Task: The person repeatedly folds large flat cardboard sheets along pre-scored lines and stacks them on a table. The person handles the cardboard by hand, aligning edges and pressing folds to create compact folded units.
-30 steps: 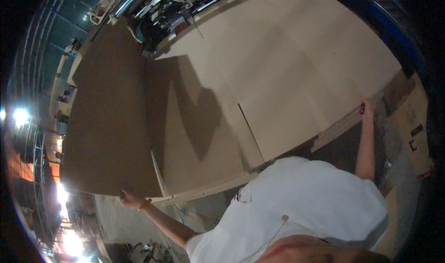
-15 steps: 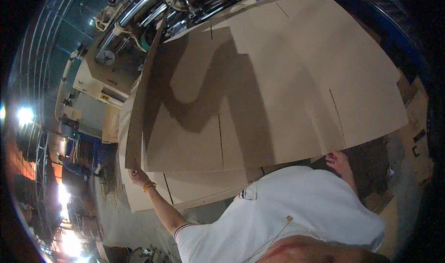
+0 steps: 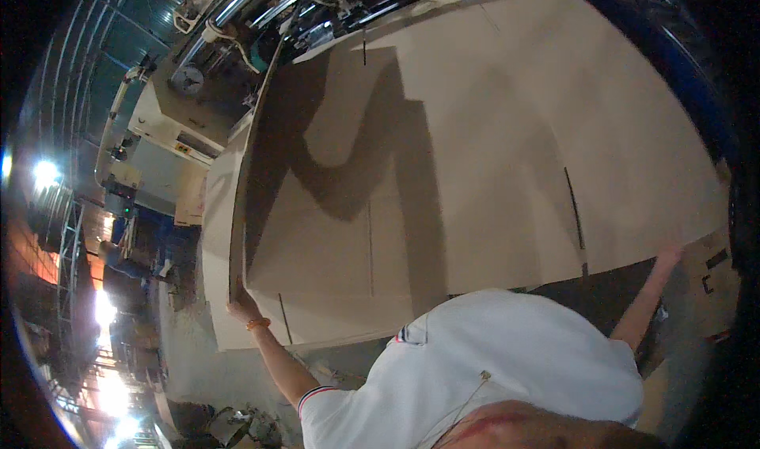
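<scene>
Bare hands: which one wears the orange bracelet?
The left hand, near the left end of the brown cardboard sheet; the blurred right hand shows none.

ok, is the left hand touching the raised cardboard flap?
Touching. The head view shows the left hand gripping the raised cardboard flap at its near end, no gap visible.

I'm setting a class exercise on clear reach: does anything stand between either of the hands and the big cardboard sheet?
Nothing visible does. The left hand holds the near end of the raised left side of the cardboard sheet; the blurred right hand is at its near right edge, contact unclear.
</scene>
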Demonstrator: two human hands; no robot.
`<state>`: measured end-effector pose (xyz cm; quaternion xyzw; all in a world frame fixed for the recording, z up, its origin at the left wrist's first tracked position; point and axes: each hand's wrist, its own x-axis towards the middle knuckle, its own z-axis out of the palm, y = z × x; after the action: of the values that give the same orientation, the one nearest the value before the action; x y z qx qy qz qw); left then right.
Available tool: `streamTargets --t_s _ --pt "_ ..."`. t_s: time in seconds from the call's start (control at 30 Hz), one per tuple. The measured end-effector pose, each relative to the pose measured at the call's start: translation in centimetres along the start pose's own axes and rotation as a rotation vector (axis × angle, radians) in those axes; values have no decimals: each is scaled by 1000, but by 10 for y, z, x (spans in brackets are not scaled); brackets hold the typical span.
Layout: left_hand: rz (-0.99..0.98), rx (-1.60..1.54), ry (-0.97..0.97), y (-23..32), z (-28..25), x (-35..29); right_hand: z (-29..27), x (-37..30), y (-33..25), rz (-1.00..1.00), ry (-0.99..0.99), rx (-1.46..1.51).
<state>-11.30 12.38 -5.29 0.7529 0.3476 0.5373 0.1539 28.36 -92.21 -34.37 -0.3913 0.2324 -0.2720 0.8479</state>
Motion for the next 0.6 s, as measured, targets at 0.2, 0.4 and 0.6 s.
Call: streamTargets --t_s 0.2,0.4,0.6 --pt "25 -187 100 -29 -13 14 160 -125 -57 -266 -184 -95" --pt "130 97 -130 7 15 4 341 -227 -69 -1056 -220 -1225" --pt "429 2 -246 132 77 -42 429 -255 -48 -1529 -580 -1163"
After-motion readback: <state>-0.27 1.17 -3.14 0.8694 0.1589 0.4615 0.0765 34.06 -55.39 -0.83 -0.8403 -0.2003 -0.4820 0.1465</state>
